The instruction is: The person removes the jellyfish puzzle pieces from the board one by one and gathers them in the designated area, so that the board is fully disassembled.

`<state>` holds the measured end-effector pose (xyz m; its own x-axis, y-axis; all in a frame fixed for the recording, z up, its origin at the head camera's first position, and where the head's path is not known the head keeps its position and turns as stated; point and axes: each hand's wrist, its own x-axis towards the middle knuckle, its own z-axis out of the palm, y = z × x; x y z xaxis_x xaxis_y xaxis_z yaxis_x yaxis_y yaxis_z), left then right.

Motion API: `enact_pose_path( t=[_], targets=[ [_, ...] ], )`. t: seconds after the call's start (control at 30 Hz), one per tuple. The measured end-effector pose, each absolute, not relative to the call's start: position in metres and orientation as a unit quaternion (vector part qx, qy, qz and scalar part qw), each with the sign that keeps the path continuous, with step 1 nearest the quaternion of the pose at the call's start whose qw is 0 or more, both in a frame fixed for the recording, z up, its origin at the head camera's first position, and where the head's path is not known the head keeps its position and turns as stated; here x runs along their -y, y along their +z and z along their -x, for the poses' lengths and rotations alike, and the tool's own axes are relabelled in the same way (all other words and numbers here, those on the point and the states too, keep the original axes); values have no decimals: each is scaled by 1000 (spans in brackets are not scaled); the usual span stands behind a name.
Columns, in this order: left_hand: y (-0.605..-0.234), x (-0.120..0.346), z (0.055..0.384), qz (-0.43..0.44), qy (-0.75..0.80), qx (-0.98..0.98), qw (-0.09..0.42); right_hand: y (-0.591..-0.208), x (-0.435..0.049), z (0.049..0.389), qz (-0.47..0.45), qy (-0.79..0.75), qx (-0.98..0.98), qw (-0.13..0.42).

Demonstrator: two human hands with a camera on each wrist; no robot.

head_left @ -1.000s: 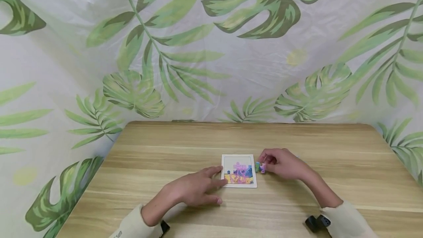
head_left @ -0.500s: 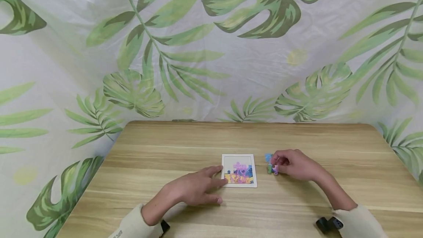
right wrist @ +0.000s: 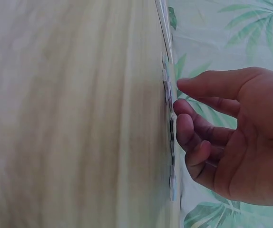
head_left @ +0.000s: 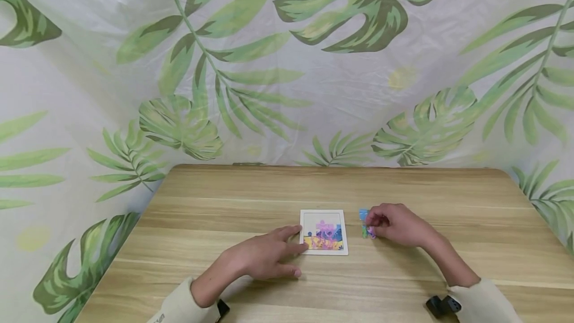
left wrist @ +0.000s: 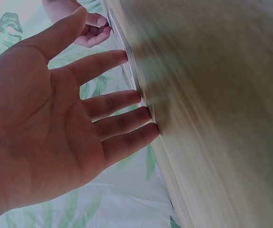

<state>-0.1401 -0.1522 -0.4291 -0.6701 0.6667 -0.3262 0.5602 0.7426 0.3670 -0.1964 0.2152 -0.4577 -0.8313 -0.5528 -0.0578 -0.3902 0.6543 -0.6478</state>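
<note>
My left hand (head_left: pixel 269 253) lies with spread, straight fingers at the left edge of a white puzzle board (head_left: pixel 325 211). Two of its fingertips overlap the board's rim; the thumb rests apart in front. Pink, yellow and dark blue jigsaw pieces (head_left: pixel 328 241) fill the lower part of the board. Right of the board, my right hand (head_left: pixel 399 224) is low over a green and purple jigsaw piece (head_left: pixel 365 232), partly hidden by the fingers. In the right wrist view its thumb and index fingertips (right wrist: pixel 183 84) stand apart, close over flat pieces (right wrist: pixel 167 83), with nothing visible between them.
A light blue jigsaw piece (head_left: pixel 363 213) lies beside the right fingers. More pieces (right wrist: pixel 172 180) show edge-on along the wooden table (head_left: pixel 215 188). A leaf-patterned cloth (head_left: pixel 278 88) hangs behind the table. A black device (head_left: pixel 441 306) sits at the right sleeve.
The right hand has carried the green and purple jigsaw piece from the board's right edge rightward, down beside the light blue piece. The left hand has stayed in place.
</note>
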Motion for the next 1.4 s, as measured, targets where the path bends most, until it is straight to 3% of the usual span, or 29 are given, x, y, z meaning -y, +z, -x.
enact_pose_path(
  t=[1.4],
  targets=[
    [-430,152,140,-328,121,-908,229,-458,-210,195,250,-309,-910,120]
  ],
)
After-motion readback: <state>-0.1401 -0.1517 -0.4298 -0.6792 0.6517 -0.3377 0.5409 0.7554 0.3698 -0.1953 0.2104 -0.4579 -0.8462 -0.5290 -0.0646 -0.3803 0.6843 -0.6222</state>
